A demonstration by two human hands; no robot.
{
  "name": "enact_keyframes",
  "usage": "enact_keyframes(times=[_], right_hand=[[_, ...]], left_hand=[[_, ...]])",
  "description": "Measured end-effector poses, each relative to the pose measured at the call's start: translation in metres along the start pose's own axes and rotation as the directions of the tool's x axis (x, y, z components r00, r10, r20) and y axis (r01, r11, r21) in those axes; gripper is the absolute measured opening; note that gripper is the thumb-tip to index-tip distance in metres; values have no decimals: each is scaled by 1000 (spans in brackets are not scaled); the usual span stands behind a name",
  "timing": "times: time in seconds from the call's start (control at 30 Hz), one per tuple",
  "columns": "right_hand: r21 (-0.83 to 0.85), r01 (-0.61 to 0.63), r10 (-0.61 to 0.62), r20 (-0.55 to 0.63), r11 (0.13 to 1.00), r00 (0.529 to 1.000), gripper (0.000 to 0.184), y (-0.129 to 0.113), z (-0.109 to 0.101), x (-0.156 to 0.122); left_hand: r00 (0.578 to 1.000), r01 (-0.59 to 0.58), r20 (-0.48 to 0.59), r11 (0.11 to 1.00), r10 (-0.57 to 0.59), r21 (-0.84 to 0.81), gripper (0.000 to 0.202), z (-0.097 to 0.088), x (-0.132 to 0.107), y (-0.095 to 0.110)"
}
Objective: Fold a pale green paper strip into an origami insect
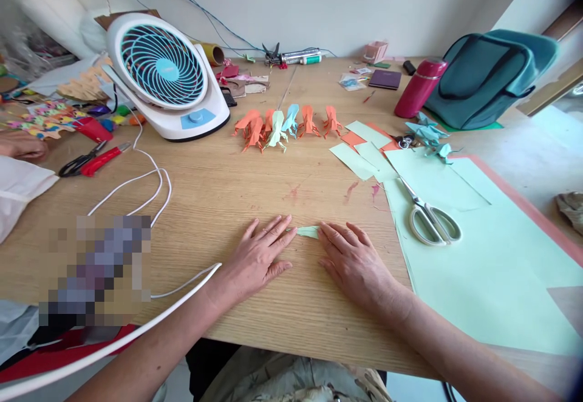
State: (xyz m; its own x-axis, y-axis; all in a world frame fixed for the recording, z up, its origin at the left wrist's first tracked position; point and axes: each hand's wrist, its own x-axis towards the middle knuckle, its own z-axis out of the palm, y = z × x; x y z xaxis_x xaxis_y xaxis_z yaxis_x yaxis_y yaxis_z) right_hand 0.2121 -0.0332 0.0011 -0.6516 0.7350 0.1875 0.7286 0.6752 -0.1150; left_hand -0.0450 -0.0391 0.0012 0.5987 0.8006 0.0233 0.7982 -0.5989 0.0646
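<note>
A narrow folded strip of pale green paper (308, 232) lies flat on the wooden table between my hands. My left hand (264, 250) rests palm down, its fingertips touching the strip's left end. From the other side my right hand (353, 253) lies flat, fingers stretched over the strip's right end. Both hands partly cover the paper. Beyond them stands a group of folded paper figures, among them an orange figure (308, 121), a pale green figure (276, 129) and a blue figure (290, 119).
Scissors (430, 217) lie on large green sheets (492, 268) at the right, near small cut paper pieces (353, 160). Behind are a pink bottle (419, 89) and a teal bag (483, 80). A white fan (166, 77), its cable (159, 177) and red-handled pliers (102, 160) occupy the left. Another person's hand (20, 146) shows there.
</note>
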Motion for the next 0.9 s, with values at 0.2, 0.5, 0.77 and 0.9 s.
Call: enact_keyframes(times=[0.2, 0.5, 0.77, 0.9], right_hand=[[-8, -2, 2, 4, 1000, 1000, 41, 0, 0, 0], [1, -11, 11, -2, 1000, 1000, 42, -2, 0, 1], [11, -33, 33, 3, 999, 999, 41, -3, -1, 2], [32, -45, 45, 10, 998, 999, 44, -4, -2, 4]], left_hand=[[998, 57, 5, 998, -57, 6, 59, 0, -3, 1], [995, 102, -11, 993, -101, 64, 69, 1, -4, 10], [995, 87, -54, 993, -83, 82, 71, -3, 5, 13], [993, -41, -108, 998, 46, 52, 74, 7, 15, 15]])
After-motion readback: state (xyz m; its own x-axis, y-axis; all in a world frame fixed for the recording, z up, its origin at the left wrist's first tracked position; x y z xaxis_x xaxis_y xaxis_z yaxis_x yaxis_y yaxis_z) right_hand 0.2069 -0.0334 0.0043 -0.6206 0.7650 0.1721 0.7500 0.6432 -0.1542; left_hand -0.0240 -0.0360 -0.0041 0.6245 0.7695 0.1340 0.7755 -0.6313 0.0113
